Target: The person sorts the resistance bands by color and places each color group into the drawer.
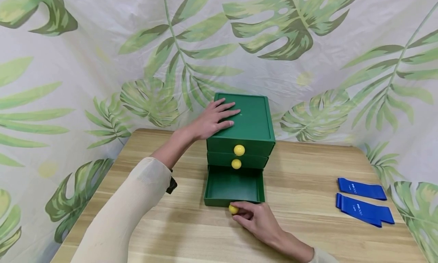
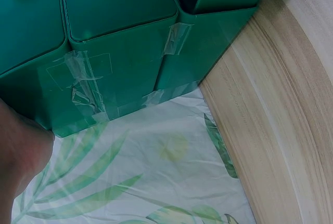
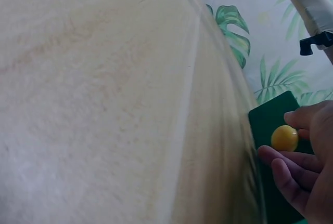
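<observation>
Green, square plastic drawer box (image 1: 251, 132) stands on the bench (image 1: 301, 175), just ahead of the right grip (image 1: 261, 221), which pinches the round yellow knob (image 1: 234, 209) of its open bottom drawer (image 1: 234, 185). The left grip (image 1: 219, 118) lies spread on top. If that hand lifts, pulling could drag or tip everything. The drawer's far end hides underneath; the pinch's firmness is perhaps too dim to judge.

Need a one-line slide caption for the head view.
Left hand rests on the green drawer unit while the right hand pinches the yellow knob of the open bottom drawer.
</observation>
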`<state>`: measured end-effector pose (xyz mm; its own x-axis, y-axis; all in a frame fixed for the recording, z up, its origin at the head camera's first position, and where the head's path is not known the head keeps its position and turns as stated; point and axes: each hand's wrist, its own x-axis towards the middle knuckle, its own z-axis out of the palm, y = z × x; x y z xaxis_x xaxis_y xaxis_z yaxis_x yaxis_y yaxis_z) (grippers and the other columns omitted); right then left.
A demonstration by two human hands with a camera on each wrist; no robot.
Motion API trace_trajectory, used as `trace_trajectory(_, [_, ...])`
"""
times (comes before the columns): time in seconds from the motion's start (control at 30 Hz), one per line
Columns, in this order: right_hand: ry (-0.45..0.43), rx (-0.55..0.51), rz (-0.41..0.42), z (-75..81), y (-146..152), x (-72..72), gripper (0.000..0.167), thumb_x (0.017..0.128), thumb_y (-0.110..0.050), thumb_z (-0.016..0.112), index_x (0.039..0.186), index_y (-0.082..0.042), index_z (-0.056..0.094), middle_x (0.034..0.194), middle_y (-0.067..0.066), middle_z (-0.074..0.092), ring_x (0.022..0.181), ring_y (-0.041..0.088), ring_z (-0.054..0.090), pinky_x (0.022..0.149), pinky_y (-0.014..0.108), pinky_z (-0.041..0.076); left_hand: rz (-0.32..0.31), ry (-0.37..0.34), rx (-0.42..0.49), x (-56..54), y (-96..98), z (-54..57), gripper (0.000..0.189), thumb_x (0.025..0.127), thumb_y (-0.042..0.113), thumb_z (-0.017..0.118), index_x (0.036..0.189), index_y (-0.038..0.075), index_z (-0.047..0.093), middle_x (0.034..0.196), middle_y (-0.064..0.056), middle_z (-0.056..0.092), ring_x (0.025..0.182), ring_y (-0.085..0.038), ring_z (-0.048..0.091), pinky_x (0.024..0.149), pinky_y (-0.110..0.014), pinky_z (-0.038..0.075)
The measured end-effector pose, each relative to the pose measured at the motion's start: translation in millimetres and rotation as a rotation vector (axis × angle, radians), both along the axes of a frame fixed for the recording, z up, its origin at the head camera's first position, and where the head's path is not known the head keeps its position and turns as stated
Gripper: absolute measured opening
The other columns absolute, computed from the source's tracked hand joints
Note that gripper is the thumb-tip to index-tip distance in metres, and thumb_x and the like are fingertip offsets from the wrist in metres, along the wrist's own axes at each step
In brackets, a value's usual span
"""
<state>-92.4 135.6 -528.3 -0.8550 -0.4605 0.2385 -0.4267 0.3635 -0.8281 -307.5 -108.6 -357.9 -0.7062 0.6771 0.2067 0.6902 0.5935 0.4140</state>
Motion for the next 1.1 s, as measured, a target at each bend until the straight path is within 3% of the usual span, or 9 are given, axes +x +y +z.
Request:
trace_trajectory(0.13, [-0.005,0.016,0.012,8.4,5.7,2.4,0.027,0.095,-0.016,0.083,0.121,-0.009,0.08,0.106,0.004,0.081,0.084,0.003,0.075,0.068,0.023,0.061,-0.003,0.008,-0.002,0.0,0.3,-0.2,0.053,0.112,0.035,0.053,0.162,0.017,0.047,0.174,-0.011,0.028,0.164,-0.038,0.004,0.13,-0.059,-0.002])
trace_trajectory(0.37, [0.22,-0.012,0.044,26.7,26.1,0.9,0.022,0.09,-0.005,0.085,0.111,-0.004,0.081,0.095,0.007,0.082,0.073,-0.001,0.071,0.059,0.019,0.057,-0.002,0.005,0.004,1.3,-0.1,0.8,0.053,0.112,0.035,0.053,0.162,0.017,0.047,0.174,-0.011,0.029,0.164,-0.039,0.004,0.13,-0.059,-0.002])
trace_trajectory(0.47, [0.265,-0.005,0.053,33.8,36.6,-2.2,0.023,0.089,-0.004,0.086,0.111,-0.004,0.081,0.093,0.005,0.082,0.072,-0.002,0.071,0.057,0.017,0.055,-0.002,0.007,-0.002,2.0,-0.2,1.0,0.054,0.112,0.035,0.053,0.162,0.017,0.047,0.174,-0.011,0.028,0.164,-0.039,0.004,0.13,-0.059,-0.002])
trace_trajectory(0.87, [0.274,0.103,0.067,52.8,83.4,-13.9,0.024,0.091,-0.009,0.085,0.115,-0.009,0.081,0.096,0.002,0.081,0.074,-0.001,0.071,0.059,0.019,0.056,0.0,0.012,-0.02,2.0,-1.2,0.0,0.054,0.113,0.036,0.052,0.163,0.018,0.046,0.174,-0.01,0.027,0.164,-0.038,0.004,0.13,-0.06,-0.002])
trace_trajectory(1.1, [0.297,0.196,0.052,58.4,114.5,-23.2,0.03,0.088,-0.01,0.088,0.116,-0.019,0.081,0.098,-0.005,0.081,0.076,-0.001,0.071,0.061,0.023,0.058,-0.003,0.021,-0.027,0.7,-1.0,0.3,0.054,0.113,0.037,0.051,0.163,0.019,0.046,0.174,-0.01,0.028,0.164,-0.037,0.005,0.13,-0.06,-0.001])
